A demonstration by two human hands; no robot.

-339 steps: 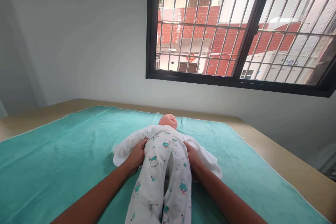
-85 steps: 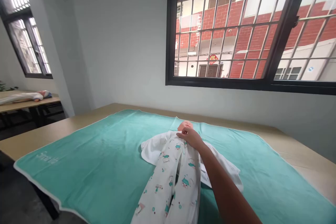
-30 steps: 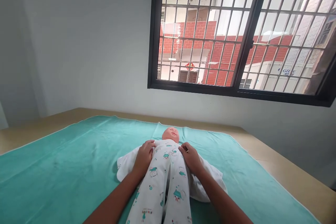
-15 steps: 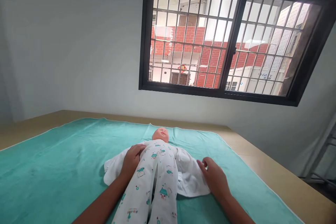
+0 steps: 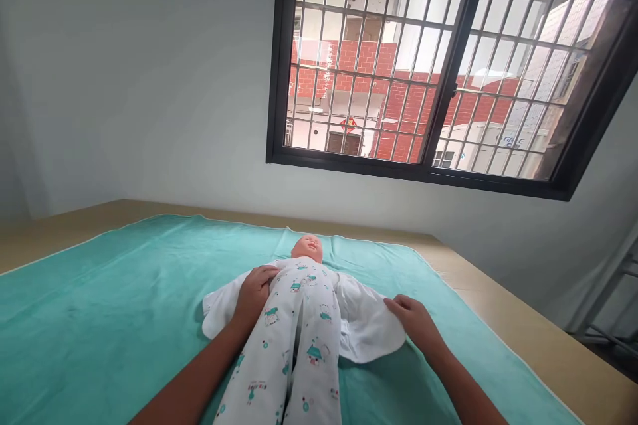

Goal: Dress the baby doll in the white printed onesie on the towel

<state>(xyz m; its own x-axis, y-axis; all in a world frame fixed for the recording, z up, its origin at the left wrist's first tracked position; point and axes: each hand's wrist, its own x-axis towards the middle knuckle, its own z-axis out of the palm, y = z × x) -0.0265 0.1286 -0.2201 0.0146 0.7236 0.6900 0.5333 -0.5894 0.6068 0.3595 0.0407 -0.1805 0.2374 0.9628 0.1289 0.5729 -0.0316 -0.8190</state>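
A baby doll lies on its back, head toward the wall. White baby clothes with small green and red prints cover it, their two long legs reaching toward me. Plain white cloth flaps spread out on both sides. My left hand rests flat on the upper left side of the clothes, fingers stretched toward the doll's chest. At the outer edge of the right white flap, my right hand pinches the cloth between thumb and fingers. The doll's arms and legs are hidden.
Under the doll lies a green blanket with a pale edge, over a tan surface. Behind it rises a grey-white wall with a barred window. A metal frame stands at the far right.
My right hand has closed on the edge of the right flap and drawn it slightly outward and up. My left hand stays on the clothes. The view has tilted slightly.
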